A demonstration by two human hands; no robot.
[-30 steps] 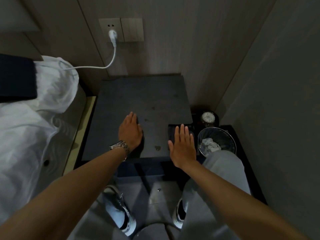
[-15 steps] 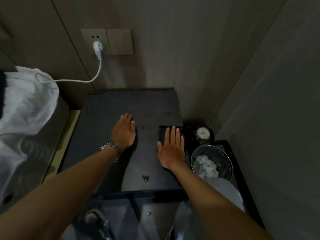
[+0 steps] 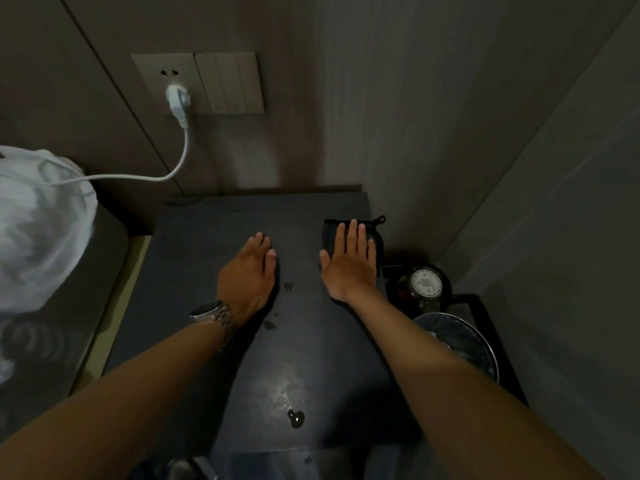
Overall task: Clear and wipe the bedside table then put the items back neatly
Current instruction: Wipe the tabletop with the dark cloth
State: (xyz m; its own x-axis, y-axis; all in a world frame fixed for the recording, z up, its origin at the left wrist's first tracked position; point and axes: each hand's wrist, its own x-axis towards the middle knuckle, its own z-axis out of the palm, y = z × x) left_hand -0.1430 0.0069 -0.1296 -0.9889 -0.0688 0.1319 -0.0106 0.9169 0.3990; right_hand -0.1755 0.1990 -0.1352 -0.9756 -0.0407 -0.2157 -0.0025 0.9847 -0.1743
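Dark bedside table (image 3: 214, 258), right hand (image 3: 349, 268) flat on cloth (image 3: 375, 237) at right edge

The worktop (image 3: 214, 271) looks like dark painted or laminated board, smooth and mostly matt, with a wet sheen near its front and a few glossy droplets (image 3: 296, 418) standing on it. The cloth (image 3: 329, 233) under the right hand (image 3: 349, 268) is dark, soft, matt fabric with a small loop at one corner. The watch (image 3: 213, 315) on the left wrist has a shiny metal link band. The wall (image 3: 415, 98) is matt, with a fine vertical grain like wood-effect panelling. The socket plate (image 3: 162, 81) and plug (image 3: 177, 98) are smooth plastic, the cable (image 3: 138, 176) glossy white. The bedding (image 3: 38, 230) is crumpled white cloth. The bin (image 3: 460, 344) has a gleaming rim
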